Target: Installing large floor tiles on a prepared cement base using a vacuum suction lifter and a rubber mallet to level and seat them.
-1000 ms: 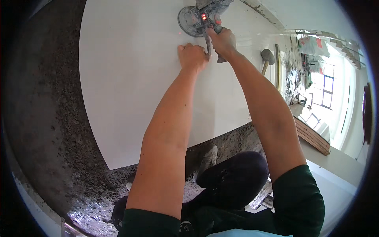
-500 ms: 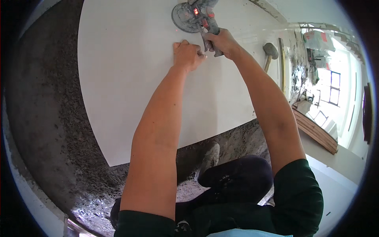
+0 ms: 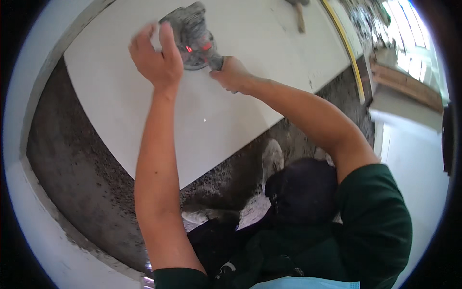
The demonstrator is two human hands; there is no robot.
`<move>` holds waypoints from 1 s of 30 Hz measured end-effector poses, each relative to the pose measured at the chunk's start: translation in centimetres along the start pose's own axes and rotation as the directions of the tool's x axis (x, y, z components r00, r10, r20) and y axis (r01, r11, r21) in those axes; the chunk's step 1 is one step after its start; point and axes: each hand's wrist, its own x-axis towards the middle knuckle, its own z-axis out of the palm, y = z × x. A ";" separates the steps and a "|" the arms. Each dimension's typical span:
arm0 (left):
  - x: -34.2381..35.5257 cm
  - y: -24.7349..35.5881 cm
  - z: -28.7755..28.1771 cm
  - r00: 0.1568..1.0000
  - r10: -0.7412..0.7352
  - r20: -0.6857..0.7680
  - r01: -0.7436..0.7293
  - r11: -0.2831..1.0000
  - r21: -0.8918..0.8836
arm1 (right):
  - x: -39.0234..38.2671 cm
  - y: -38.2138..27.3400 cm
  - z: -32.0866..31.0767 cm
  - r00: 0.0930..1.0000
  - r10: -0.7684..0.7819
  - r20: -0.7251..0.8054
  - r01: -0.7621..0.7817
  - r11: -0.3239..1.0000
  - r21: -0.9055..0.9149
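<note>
My right hand [image 3: 231,77] has its grip clamped on the handle of the grey angle grinder [image 3: 192,36], which sits on the far part of the large white tile [image 3: 144,96] lying on the mortar bed [image 3: 91,192]. My left hand [image 3: 156,58] hovers open beside the disc guard, touching nothing I can see. I judge I'm mid-cut; next calls for steadying the tile with fingers clear of the disc.

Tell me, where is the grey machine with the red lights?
The grey machine sits at the top of the head view on the big white tile, between both hands.
</note>
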 end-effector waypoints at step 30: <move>-24.7 3.7 -12.4 0.629 -0.429 0.649 -0.140 0.758 0.637 | -4.4 5.1 1.5 0.990 0.072 0.125 -0.099 0.969 0.227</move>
